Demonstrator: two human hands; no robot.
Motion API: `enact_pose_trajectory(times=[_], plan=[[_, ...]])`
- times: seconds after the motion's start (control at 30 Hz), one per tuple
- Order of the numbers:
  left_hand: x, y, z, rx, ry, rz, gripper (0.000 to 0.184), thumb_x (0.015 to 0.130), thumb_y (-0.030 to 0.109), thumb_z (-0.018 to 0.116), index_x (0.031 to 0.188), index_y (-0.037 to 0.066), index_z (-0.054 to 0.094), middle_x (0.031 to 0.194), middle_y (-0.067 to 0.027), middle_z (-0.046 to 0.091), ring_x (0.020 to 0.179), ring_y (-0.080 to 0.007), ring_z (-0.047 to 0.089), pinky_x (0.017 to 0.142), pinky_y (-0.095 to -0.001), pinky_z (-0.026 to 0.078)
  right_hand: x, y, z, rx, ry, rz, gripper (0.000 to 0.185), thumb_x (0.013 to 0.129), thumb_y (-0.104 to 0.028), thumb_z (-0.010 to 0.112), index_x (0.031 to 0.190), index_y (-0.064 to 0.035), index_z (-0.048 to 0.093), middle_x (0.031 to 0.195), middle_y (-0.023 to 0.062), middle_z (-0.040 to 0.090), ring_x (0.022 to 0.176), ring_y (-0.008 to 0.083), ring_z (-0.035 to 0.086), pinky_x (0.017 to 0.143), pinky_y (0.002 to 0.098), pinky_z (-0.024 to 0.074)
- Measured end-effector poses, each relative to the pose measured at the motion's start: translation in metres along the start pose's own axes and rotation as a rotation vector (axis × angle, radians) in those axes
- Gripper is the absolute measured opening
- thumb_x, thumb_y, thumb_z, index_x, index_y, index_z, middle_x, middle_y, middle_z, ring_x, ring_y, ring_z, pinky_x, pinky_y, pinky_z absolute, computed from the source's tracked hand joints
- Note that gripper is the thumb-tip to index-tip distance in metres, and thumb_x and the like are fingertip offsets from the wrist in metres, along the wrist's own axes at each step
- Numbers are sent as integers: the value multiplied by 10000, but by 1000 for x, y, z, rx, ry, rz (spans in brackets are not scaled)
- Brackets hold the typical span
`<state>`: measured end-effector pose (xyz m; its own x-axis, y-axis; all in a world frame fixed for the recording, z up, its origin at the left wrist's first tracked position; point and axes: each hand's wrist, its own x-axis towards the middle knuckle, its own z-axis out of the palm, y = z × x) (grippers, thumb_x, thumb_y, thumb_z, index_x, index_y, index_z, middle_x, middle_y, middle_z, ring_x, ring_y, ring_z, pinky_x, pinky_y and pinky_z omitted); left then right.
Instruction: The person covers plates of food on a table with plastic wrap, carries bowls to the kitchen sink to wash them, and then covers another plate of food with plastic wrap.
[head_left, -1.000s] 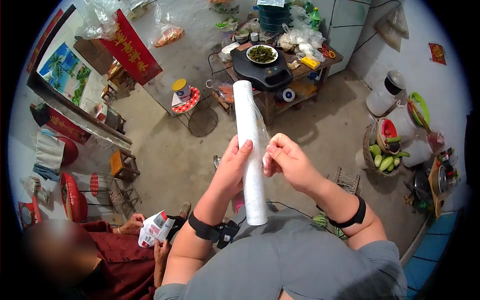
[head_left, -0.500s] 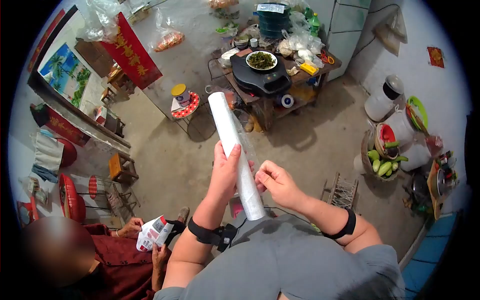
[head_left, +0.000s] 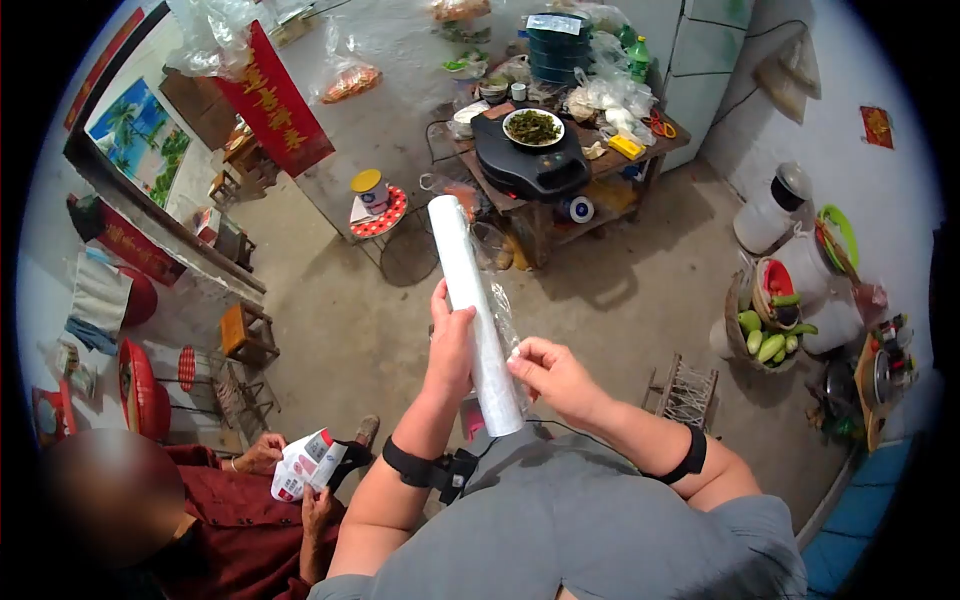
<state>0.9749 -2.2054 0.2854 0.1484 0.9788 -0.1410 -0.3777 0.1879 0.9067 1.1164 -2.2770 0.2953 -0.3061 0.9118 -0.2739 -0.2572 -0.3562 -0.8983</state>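
A long white roll of plastic film [head_left: 474, 310] slants across the middle of the view, its upper end tipped to the left. My left hand [head_left: 452, 342] is wrapped round the roll from its left side, the thumb lying over it. On the roll's right side, my right hand [head_left: 548, 372] pinches the loose edge of clear film [head_left: 503, 312], which stands off the roll as a thin crumpled strip. The tips of the right fingers are close beside the roll's lower half.
Ahead, a wooden table [head_left: 650, 150] bears a black electric pan [head_left: 530, 165] with a plate of greens [head_left: 533, 127]. A round stool [head_left: 378, 212] holds a tin. At lower left a seated person [head_left: 240, 500] holds a printed paper. Vegetable baskets [head_left: 760, 345] stand right.
The roll has tilted left and shifted slightly down from its more upright pose. My right hand has moved lower along it, and the loose film strip now stands out more.
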Motion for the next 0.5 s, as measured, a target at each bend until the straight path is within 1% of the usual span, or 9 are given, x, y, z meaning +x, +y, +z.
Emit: enact_pose_trajectory(times=[0.07,0.1,0.13,0.2,0.23,0.37,0.4,0.47,0.5], plan=[[-7,12,7,-7,9,-24,538,814,148,490,1293,91,251,1025,-100,481,818,-178,517,691,-322,461,0,2,-3,22,86,-209,123,890,-161,510,826,-56,506,707,-9,491,641,72,473,606,206,401],[-9,16,9,-15,14,-50,542,804,161,517,1284,90,274,1000,-90,497,798,-169,522,677,-312,462,-2,-1,-4,101,68,-260,99,882,-119,503,816,-46,507,847,34,528,725,83,490,690,221,413],[-7,14,5,-14,17,-49,542,804,161,517,1284,90,274,1000,-90,497,798,-169,522,677,-312,462,-5,-3,-5,102,65,-259,99,882,-119,503,816,-46,507,847,34,528,725,83,490,690,221,413],[0,8,-8,30,-109,-7,597,799,139,577,1302,79,260,1042,-68,476,843,-133,497,712,-283,444,-12,-4,-6,-111,71,-489,85,874,-87,507,809,-32,508,1048,80,508,792,101,497,741,243,424],[1,6,-12,11,-118,-57,559,771,146,616,1242,64,325,971,-51,499,790,-133,514,682,-293,454,-17,-3,-8,-153,41,-492,68,862,-59,513,805,-22,508,1181,114,447,841,117,500,784,270,427],[0,15,-7,16,-183,-151,539,746,134,637,1187,57,338,892,-54,518,746,-149,535,651,-316,467,-27,-6,-14,-395,159,-770,102,834,-108,568,803,-18,530,1061,85,536,832,120,527,765,266,432],[-1,19,-2,-23,-219,-142,555,728,131,645,1178,58,330,873,-64,521,747,-161,544,648,-321,471,-28,-5,-19,-390,165,-769,102,834,-108,568,803,-18,530,1061,85,536,832,120,527,765,266,432],[-1,18,4,-57,-264,-142,570,710,127,654,1169,58,323,855,-73,525,747,-173,552,645,-326,474,-29,-5,-31,-177,43,-434,175,843,-151,559,952,-23,512,1062,93,533,855,142,535,784,272,435],[2,17,5,-21,-307,-124,586,680,157,682,1143,54,338,859,-79,524,738,-190,555,633,-330,475,-26,-7,-33,84,50,-313,366,857,-262,558,1119,-35,439,1054,85,527,879,144,527,797,280,435]])
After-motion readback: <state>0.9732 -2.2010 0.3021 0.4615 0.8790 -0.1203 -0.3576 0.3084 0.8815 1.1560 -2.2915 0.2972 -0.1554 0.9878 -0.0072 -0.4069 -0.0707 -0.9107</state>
